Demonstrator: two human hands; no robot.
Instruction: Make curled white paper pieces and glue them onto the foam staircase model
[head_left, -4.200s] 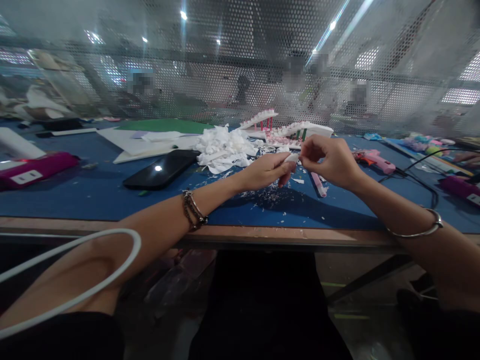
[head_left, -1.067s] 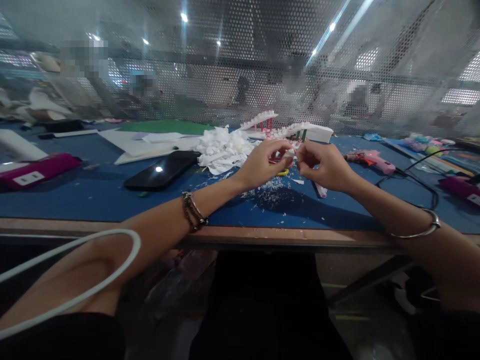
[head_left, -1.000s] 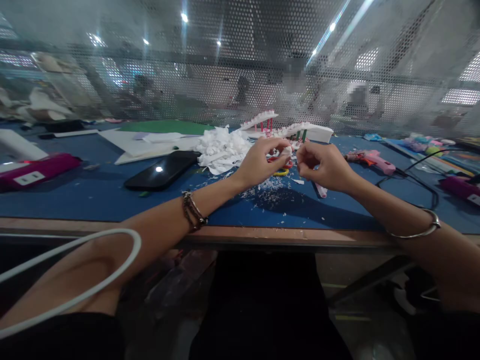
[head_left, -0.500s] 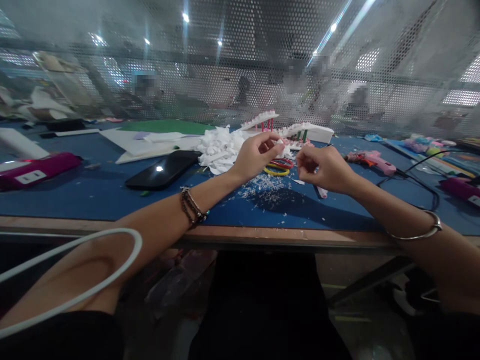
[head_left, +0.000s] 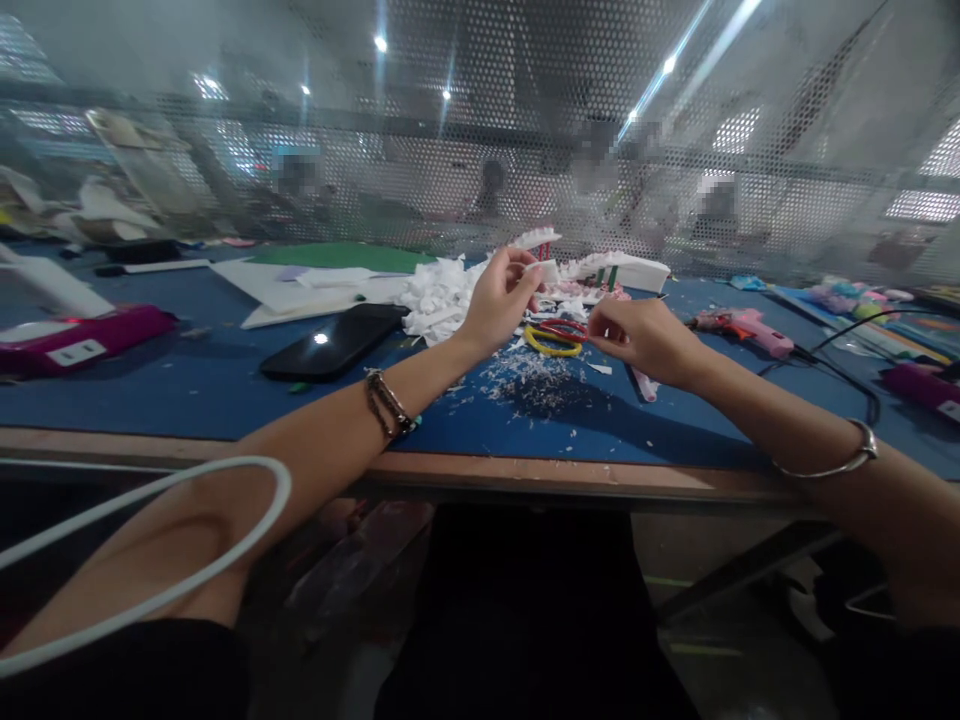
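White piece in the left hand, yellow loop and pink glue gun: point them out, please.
White piece (head_left: 550,270): head view, on its exposed end.
Yellow loop (head_left: 555,351): head view, on its near edge.
Pink glue gun (head_left: 765,338): head view, on its handle.

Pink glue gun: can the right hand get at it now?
Probably yes: the pink glue gun lies close beside the right hand, with nothing visibly blocking it, though that hand may be holding something.

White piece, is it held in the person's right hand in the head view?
No, the white piece is held between the thumb and fingers of the left hand, apart from the right hand.
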